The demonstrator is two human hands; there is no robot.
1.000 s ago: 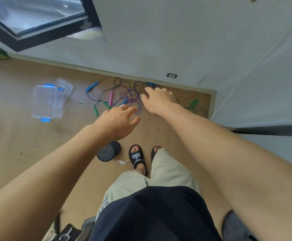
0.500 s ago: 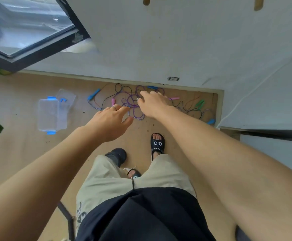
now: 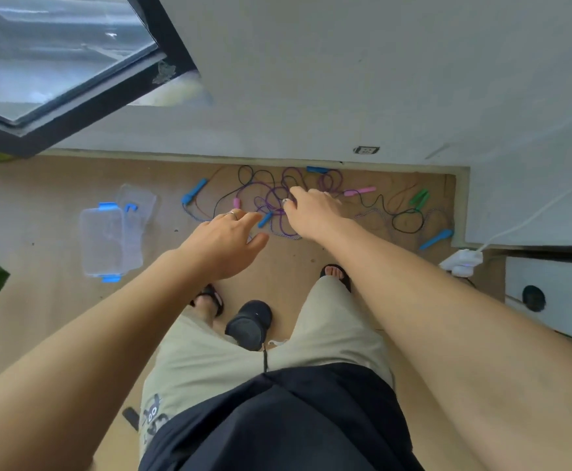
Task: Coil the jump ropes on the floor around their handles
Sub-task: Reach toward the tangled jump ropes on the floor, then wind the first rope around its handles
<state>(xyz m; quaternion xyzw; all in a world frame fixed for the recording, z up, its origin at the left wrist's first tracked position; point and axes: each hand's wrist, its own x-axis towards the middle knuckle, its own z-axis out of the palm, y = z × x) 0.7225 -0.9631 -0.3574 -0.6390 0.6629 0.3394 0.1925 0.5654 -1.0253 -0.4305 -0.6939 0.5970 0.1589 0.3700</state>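
Jump ropes [image 3: 278, 202] lie tangled on the floor by the far wall, beyond both hands. I see right hand [image 3: 313, 212] nearer, above the purple loops; left hand [image 3: 225, 243] short of them. Both spread wide, holding nothing

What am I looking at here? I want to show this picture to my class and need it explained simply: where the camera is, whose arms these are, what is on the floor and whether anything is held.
The camera sits on a person's head and looks forward and down, so the two bare arms are that person's own. No machine is involved. The left hand and the right hand reach out with relaxed fingers; neither has a grip on anything. Beyond them, on the floor by the wall, lies a tangle of jump ropes, uncoiled, with blue, pink and green handles, such as one blue handle. To the left lies a clear plastic box with blue clips. Below are the person's legs and sandals.
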